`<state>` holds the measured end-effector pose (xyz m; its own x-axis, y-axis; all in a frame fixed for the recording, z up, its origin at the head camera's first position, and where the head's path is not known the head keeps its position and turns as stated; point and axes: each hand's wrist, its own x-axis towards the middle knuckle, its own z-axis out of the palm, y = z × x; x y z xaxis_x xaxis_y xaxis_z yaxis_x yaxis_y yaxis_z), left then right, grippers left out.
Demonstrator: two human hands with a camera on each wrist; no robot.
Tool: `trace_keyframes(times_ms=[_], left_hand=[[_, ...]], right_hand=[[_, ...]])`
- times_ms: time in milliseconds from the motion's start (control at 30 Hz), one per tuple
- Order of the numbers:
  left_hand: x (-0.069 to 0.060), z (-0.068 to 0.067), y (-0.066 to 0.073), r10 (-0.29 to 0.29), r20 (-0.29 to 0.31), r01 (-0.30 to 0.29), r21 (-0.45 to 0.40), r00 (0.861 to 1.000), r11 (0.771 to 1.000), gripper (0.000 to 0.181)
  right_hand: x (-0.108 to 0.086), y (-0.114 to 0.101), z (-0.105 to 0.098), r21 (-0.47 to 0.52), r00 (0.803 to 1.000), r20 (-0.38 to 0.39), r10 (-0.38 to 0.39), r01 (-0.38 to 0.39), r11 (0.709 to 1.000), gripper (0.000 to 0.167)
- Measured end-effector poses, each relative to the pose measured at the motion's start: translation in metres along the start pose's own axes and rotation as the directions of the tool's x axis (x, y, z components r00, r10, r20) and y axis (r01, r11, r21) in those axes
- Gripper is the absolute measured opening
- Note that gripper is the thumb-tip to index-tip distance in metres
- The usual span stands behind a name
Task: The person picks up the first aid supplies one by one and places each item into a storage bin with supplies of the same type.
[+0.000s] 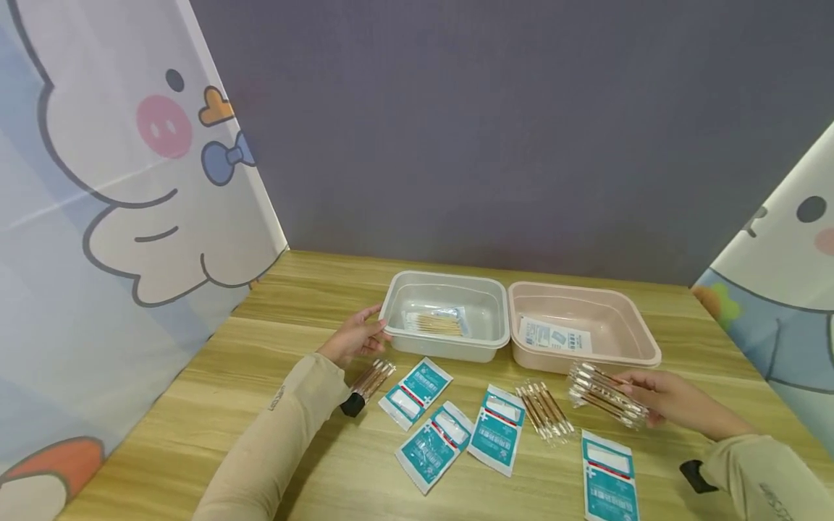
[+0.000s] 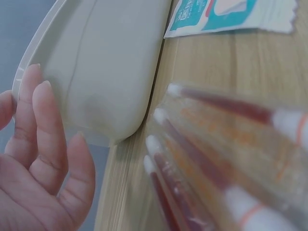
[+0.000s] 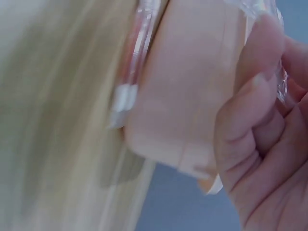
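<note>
- Pinching a swab packet (image 1: pixel 602 394), the right hand (image 1: pixel 671 399) holds its sticks along ten-to-four o'clock.
- Pink tub (image 1: pixel 586 305) lies at eleven o'clock, nearer that hand.
- Left hand (image 1: pixel 355 339), fingers relaxed, touches the white tub (image 1: pixel 449 349).

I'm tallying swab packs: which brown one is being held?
The rightmost brown pack, pinched in the right hand; the middle one and the left one lie on the table.

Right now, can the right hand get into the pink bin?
Probably yes: the right hand is just outside the pink bin, whose top is open. It holds packaged swabs, but nothing visible blocks its way in.
</note>
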<state>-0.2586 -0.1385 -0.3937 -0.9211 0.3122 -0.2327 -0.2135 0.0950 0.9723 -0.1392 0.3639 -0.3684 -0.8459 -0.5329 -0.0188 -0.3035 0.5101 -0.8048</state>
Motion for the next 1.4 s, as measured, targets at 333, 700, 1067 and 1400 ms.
trace_keyframes(times_ms=[333,700,1067,1400], left_hand=[[-0.004,-0.002,0.000,0.001,0.026,-0.001,0.003,1.000,1.000,0.058],[-0.002,0.000,0.001,-0.007,-0.034,0.007,-0.011,0.999,1.000,0.056],[-0.001,0.001,0.002,-0.015,-0.062,0.012,-0.058,0.998,0.998,0.055],[-0.003,0.002,0.001,-0.017,-0.079,0.014,-0.043,0.997,0.999,0.054]], right_hand=[[0.044,-0.034,0.005,-0.041,0.999,0.011,-0.030,0.031,0.999,0.027],[0.088,-0.050,0.021,-0.095,0.992,-0.060,0.110,-0.115,0.989,0.030],[0.117,-0.057,0.022,-0.042,0.993,-0.079,0.086,-0.090,0.995,0.027],[0.131,-0.058,0.026,-0.035,0.989,-0.089,0.120,-0.123,0.992,0.027]])
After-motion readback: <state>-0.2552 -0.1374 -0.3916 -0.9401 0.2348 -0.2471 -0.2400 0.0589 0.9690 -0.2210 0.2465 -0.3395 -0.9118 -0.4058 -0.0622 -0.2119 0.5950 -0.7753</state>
